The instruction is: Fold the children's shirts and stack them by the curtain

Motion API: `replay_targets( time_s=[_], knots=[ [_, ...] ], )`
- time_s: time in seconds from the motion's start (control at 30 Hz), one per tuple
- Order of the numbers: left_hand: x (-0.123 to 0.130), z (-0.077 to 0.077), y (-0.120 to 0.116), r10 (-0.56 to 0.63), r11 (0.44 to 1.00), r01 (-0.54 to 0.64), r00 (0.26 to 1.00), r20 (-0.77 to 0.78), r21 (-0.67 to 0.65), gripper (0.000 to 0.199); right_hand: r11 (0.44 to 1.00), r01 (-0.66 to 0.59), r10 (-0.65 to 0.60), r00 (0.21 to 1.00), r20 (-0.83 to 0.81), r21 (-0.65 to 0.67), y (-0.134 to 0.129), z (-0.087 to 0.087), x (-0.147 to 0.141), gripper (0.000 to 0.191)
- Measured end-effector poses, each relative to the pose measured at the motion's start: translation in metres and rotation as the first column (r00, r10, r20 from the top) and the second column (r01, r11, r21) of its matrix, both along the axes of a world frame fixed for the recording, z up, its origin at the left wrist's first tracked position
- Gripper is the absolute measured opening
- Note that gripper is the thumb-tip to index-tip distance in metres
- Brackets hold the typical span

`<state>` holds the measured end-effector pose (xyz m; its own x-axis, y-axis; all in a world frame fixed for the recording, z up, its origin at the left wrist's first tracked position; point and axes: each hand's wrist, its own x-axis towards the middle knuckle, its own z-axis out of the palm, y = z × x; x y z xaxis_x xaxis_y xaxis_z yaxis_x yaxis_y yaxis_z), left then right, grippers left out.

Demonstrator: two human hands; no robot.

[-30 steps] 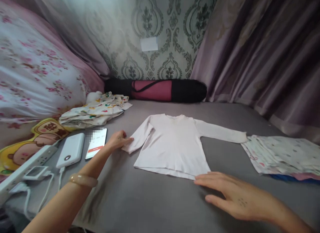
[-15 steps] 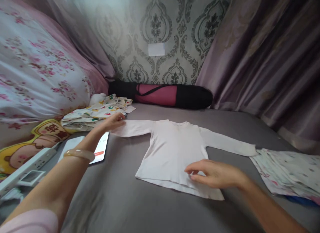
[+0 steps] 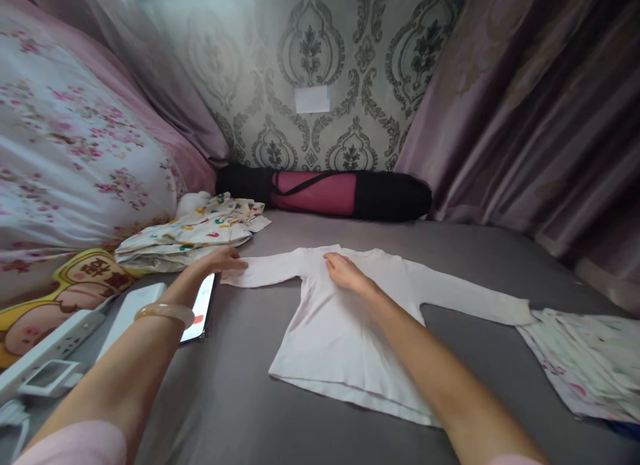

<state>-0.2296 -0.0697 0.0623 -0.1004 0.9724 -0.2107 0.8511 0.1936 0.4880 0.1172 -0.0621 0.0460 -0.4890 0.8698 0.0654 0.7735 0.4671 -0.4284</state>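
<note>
On the left, the lit screen of a partly hidden smartphone [image 3: 204,298] shows two dark digits toward its right edge, reading 07. Just below them sits an orange-red on-screen block [image 3: 199,320], where any wording is too small to tell. Farther left, a yellow cartoon pig cushion [image 3: 75,294] bears large brown Chinese characters on its far, sign-shaped end; they stand at a slant and are too blurred to read with certainty.

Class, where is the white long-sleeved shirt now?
In the head view, the white shirt lies near centre on the grey sheet, between printed cloth at left and a folded stack at right.
</note>
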Motion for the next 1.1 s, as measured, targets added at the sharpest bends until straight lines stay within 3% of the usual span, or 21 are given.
replay_targets(
  time_s=[0.2,0.27,0.37,0.47,0.57,0.67,0.77,0.97,1.1],
  knots=[
    [0.000,0.010,-0.002,0.161,0.983,-0.184,0.912,0.378,0.025,0.039,0.997,0.059,-0.060,0.998,0.025,0.043,0.018,-0.032,-0.051,0.046],
    [-0.001,0.011,-0.001,0.194,0.976,-0.217,0.899,0.392,0.016,0.035,0.992,0.116,-0.119,0.992,0.042,0.056,0.016,-0.039,-0.060,0.050],
    [0.002,0.005,0.003,0.297,0.952,-0.306,0.932,0.206,0.015,0.019,0.981,0.176,-0.181,0.982,0.057,0.080,0.011,-0.048,-0.067,0.057],
    [0.012,-0.006,0.005,0.328,0.944,-0.321,0.936,-0.130,0.074,0.015,0.977,0.198,-0.203,0.977,0.059,0.075,0.008,-0.051,-0.069,0.062],
    [0.029,-0.016,0.003,0.275,0.960,-0.220,0.860,-0.431,0.174,0.027,0.976,0.209,-0.213,0.975,0.066,0.067,0.008,-0.051,-0.070,0.063],
    [0.042,-0.025,0.001,0.228,0.968,-0.114,0.768,-0.599,0.222,0.033,0.974,0.219,-0.224,0.972,0.077,0.065,0.008,-0.049,-0.070,0.064],
    [0.046,-0.032,0.002,0.205,0.977,-0.114,0.727,-0.655,0.179,0.032,0.974,0.215,-0.221,0.971,0.091,0.071,0.008,-0.049,-0.070,0.062],
    [0.043,-0.032,0.000,0.313,0.949,-0.209,0.723,-0.616,0.236,0.032,0.973,0.213,-0.222,0.969,0.111,0.089,0.008,-0.050,-0.071,0.060],
    [0.049,-0.020,-0.002,0.305,0.935,-0.094,0.703,-0.643,0.341,0.033,0.970,0.219,-0.230,0.967,0.109,0.105,0.009,-0.050,-0.073,0.059]
  ],
)
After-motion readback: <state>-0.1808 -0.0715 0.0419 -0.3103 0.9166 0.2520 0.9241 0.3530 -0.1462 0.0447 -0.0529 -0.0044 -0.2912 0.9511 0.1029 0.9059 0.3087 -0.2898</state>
